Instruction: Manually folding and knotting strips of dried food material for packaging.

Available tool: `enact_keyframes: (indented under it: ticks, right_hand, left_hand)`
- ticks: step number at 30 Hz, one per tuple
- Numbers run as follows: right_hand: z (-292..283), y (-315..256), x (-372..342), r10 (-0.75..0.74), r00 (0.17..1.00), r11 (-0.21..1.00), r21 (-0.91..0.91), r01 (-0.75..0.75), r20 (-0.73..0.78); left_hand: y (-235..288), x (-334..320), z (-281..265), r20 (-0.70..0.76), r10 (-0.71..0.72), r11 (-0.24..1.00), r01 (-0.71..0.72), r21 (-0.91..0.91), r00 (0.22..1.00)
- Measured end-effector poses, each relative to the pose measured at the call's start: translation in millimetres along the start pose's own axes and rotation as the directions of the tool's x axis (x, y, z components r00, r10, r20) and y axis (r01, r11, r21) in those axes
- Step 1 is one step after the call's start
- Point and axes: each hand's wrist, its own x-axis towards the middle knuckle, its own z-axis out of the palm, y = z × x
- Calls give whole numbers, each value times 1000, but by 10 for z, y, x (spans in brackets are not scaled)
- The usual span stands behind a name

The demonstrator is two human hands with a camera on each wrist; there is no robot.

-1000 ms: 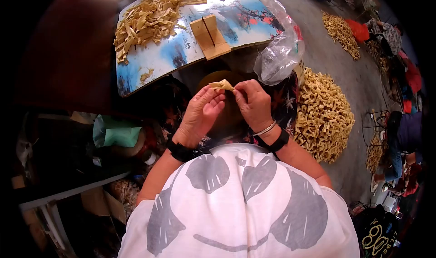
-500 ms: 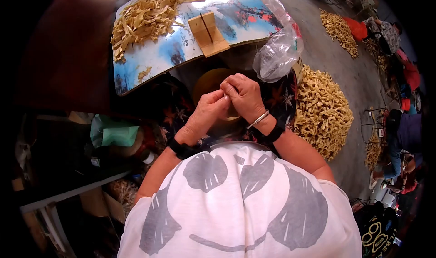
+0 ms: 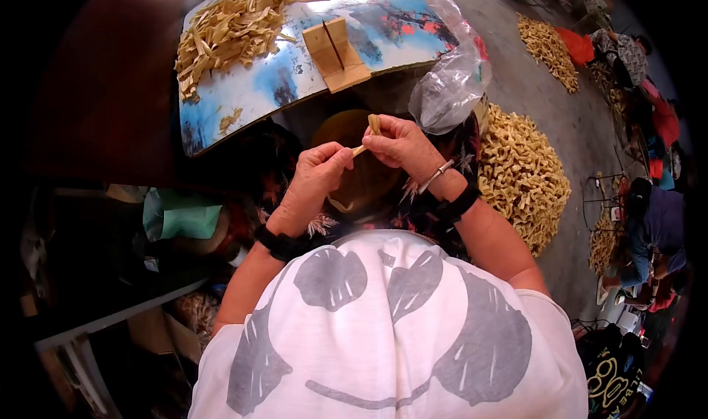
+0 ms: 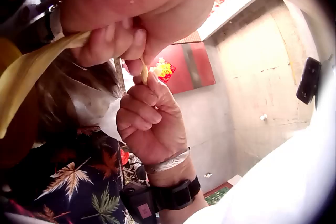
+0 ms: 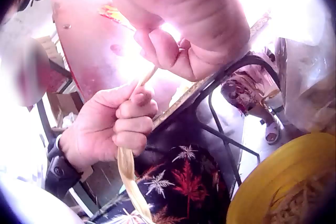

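Observation:
Between the two hands, over the lap, a pale yellow flat strip (image 3: 359,151) runs taut. My left hand (image 3: 313,177) pinches it between thumb and curled fingers, and a long tail of the strip (image 5: 127,174) hangs below that fist in the right wrist view. My right hand (image 3: 402,150) pinches the other side, with a short folded end (image 3: 375,125) standing up from its fingertips. Beneath the hands is a yellow basin (image 5: 251,182), holding thin strips in the right wrist view.
A blue-and-white painted tabletop (image 3: 258,98) bears a heap of flat strips (image 3: 236,32) and an angled wooden block with a slot (image 3: 335,56). A clear plastic bag (image 3: 450,94) hangs at its right edge. A large pile of small knotted pieces (image 3: 523,179) lies on the right floor.
A second ago a short folded piece was at the fingertips with the left palm turned up. The hands then met closely; now they are slightly apart with the strip stretched between them.

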Motion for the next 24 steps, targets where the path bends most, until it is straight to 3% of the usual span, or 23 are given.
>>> enact_keyframes:
  ticks: [2,5,6,7,9,10,11,13,16,17,21,23,24]
  right_hand:
    - [-37,-10,48,12,1000,1000,-29,-12,0]
    - [-42,-100,181,11,999,994,-112,-15,-37]
    - [-72,-158,253,-34,998,993,-115,29,-46]
    - [-96,-213,326,-73,996,991,-114,66,-58]
    - [-122,-332,515,-223,967,945,-271,184,-122]
    - [-106,-418,612,-306,936,901,-370,226,-173]
    - [-100,-487,724,-380,903,857,-444,263,-199]
    - [-102,-611,960,-525,818,749,-584,314,-233]
    - [-186,-661,1322,-659,708,637,-689,346,-254]
    - [-215,-652,1407,-689,677,602,-725,336,-258]
    - [-242,-596,1570,-727,651,533,-777,335,-219]
    - [-263,-521,1616,-703,685,476,-841,256,-189]
    - [-256,-478,1634,-696,696,429,-879,209,-174]
  left_hand:
    - [3,53,-60,47,-30,999,31,-17,998]
    - [100,171,-74,2,-19,996,19,87,1000]
    - [151,220,-55,-45,74,984,-66,165,996]
    - [129,328,-124,-43,259,910,-229,347,965]
    - [240,570,-235,60,636,500,-470,728,770]
    - [400,636,-219,-15,572,563,-379,734,820]
    - [502,760,-259,-8,603,520,-386,762,798]
    - [744,972,-317,-101,501,603,-263,753,860]
    - [846,1335,-460,-98,639,598,-411,688,763]
    - [848,1398,-493,-119,626,603,-382,700,771]
    - [823,1538,-539,-182,599,628,-317,710,780]
    - [692,1603,-562,-203,580,682,-334,651,789]
    - [696,1570,-507,-241,550,684,-265,680,799]
